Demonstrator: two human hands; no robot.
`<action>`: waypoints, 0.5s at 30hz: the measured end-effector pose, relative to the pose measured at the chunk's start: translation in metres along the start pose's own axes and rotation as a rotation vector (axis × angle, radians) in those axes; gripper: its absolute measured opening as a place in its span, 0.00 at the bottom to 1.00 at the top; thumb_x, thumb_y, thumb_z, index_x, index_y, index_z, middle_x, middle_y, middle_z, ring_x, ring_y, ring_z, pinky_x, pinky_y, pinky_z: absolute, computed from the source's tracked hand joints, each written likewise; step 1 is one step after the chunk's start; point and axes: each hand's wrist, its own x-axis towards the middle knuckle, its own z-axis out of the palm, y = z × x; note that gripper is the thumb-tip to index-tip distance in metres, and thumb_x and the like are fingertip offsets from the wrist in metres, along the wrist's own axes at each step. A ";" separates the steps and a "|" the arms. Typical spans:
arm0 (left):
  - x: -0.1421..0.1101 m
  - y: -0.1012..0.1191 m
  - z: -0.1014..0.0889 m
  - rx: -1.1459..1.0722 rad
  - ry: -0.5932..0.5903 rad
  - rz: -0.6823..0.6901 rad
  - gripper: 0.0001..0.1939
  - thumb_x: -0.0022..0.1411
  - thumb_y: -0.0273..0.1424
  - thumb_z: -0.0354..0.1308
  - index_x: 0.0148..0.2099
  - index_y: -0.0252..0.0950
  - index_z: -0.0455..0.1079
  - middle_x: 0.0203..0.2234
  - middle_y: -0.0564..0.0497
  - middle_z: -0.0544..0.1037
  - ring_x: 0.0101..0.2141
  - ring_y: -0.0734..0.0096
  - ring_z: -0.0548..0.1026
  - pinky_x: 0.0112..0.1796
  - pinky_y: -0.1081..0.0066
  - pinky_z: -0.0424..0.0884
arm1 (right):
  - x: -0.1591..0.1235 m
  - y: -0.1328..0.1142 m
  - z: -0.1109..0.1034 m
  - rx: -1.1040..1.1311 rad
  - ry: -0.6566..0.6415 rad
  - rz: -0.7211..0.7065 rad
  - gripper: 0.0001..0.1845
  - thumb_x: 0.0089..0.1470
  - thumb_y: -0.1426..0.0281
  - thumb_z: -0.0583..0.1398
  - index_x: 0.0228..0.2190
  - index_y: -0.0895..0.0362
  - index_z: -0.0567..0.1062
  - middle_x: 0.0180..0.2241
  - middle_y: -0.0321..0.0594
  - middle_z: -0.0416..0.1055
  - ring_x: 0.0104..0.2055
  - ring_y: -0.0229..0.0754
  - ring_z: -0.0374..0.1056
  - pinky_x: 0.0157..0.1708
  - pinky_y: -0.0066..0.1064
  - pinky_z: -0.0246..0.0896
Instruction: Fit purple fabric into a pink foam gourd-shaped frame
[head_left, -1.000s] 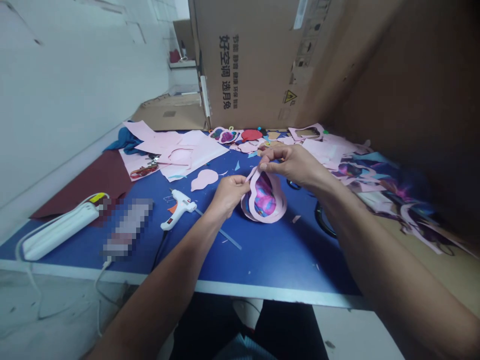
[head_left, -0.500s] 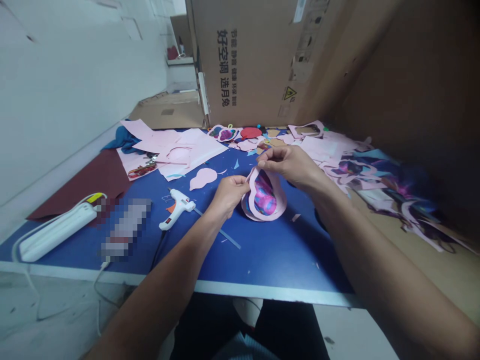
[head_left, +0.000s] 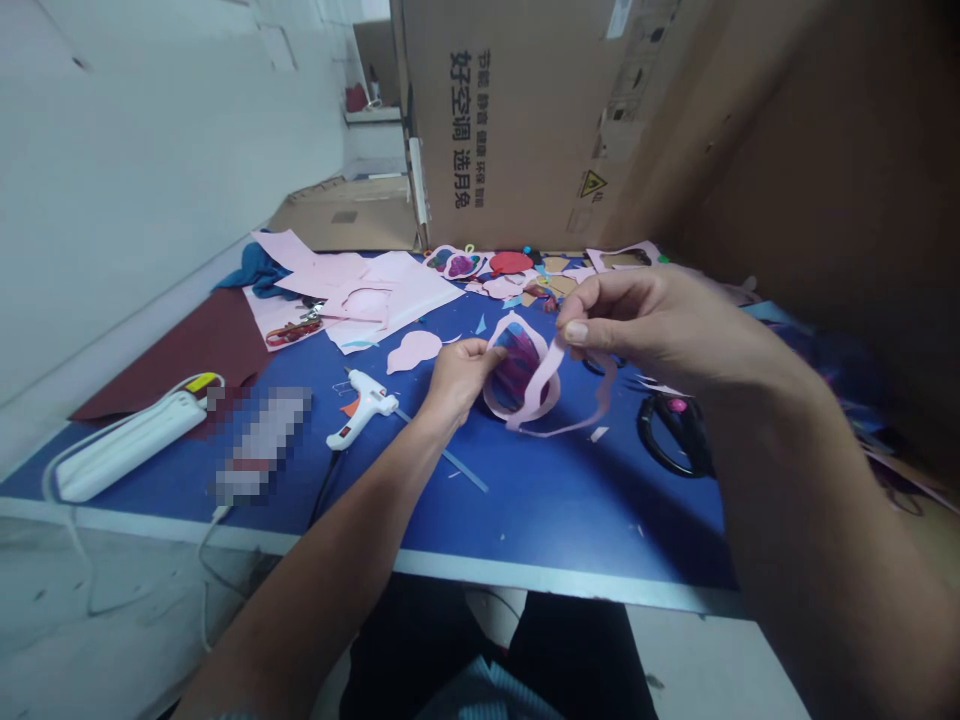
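On the blue tabletop (head_left: 600,520), mid-front: gourd-shaped pink paper frame (head_left: 489,395) around a patterned insert (head_left: 516,368), long axis pointing away from the body, gripped at its left edge by the left hand (head_left: 459,380). Right hand (head_left: 645,325) to the right, thumb and forefinger pinching a pink strip (head_left: 553,378); strip's join to frame unclear.

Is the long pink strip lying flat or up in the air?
Up: the right hand pinches the pink paper strip above the blue table, curling beside the paper ring in the left hand.
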 end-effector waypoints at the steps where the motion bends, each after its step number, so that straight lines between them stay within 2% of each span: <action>1: 0.000 0.000 0.000 0.000 -0.012 0.003 0.14 0.58 0.38 0.73 0.28 0.37 0.76 0.22 0.52 0.78 0.22 0.74 0.68 0.26 0.72 0.61 | 0.000 -0.003 0.003 0.022 -0.008 0.009 0.24 0.49 0.48 0.79 0.29 0.53 0.82 0.24 0.34 0.73 0.23 0.37 0.64 0.22 0.32 0.56; 4: -0.001 0.000 0.001 0.001 -0.020 0.012 0.15 0.57 0.40 0.74 0.28 0.36 0.77 0.22 0.53 0.78 0.22 0.74 0.68 0.26 0.72 0.62 | 0.008 -0.003 0.012 0.057 -0.029 0.022 0.23 0.50 0.49 0.79 0.30 0.53 0.82 0.26 0.36 0.75 0.25 0.38 0.66 0.25 0.32 0.60; 6: -0.002 0.001 0.003 -0.012 -0.013 0.011 0.17 0.56 0.42 0.75 0.28 0.36 0.77 0.22 0.53 0.78 0.22 0.74 0.68 0.27 0.72 0.62 | 0.019 0.005 0.017 0.037 -0.024 -0.004 0.22 0.48 0.51 0.80 0.28 0.54 0.82 0.26 0.37 0.76 0.27 0.39 0.68 0.28 0.33 0.63; 10: -0.003 0.004 0.006 -0.017 -0.009 -0.021 0.21 0.52 0.43 0.79 0.26 0.36 0.74 0.19 0.55 0.73 0.20 0.77 0.64 0.25 0.72 0.56 | 0.044 0.037 0.019 -0.104 0.082 -0.061 0.17 0.50 0.56 0.78 0.26 0.55 0.83 0.28 0.39 0.78 0.31 0.42 0.71 0.34 0.35 0.66; 15: -0.005 0.008 0.008 -0.010 -0.013 -0.004 0.16 0.56 0.36 0.76 0.26 0.36 0.75 0.19 0.57 0.72 0.21 0.79 0.61 0.25 0.73 0.55 | 0.057 0.059 0.014 -0.171 0.225 -0.062 0.13 0.49 0.61 0.77 0.26 0.55 0.83 0.28 0.40 0.78 0.30 0.43 0.71 0.32 0.35 0.65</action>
